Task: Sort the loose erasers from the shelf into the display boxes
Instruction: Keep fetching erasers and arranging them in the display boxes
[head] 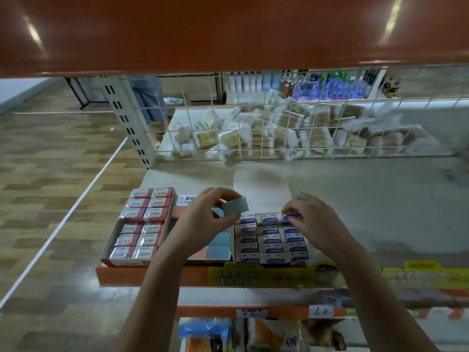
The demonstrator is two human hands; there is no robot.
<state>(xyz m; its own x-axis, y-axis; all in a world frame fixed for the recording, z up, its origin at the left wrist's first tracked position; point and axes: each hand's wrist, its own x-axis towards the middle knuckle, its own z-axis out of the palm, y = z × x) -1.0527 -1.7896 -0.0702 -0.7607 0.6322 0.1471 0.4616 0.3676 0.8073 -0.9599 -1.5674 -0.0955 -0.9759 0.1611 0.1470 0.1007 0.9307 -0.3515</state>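
Observation:
My left hand holds a small grey-blue eraser between thumb and fingers, just above the middle display box, whose bottom shows teal and pink. My right hand pinches a white-and-purple eraser at the back right corner of the right display box, which is packed with rows of the same erasers. A red display box filled with red-and-white erasers sits to the left.
A white wire grid closes the back of the shelf, with packets of cotton swabs piled behind it. An orange shelf hangs low overhead. The shelf's front edge carries yellow price labels. Wooden floor lies to the left.

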